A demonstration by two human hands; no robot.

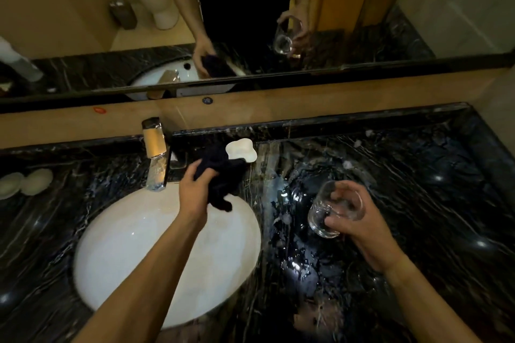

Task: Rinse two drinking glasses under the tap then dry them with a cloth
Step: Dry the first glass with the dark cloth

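Right hand (359, 220) wraps a tilted glass (331, 210) over the wet counter (418, 175), right of the sink (125, 245), probably to drain it. Left hand (195, 192) clutches the dark cloth (223, 172) by the tap (156, 153), likely fetching it to dry. No second glass in view.

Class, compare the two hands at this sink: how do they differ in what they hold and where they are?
The left hand grips a dark cloth above the white basin's back edge; the right hand holds a clear glass over the wet black counter. The glass is tilted; the cloth hangs limp. Both hands are bare.
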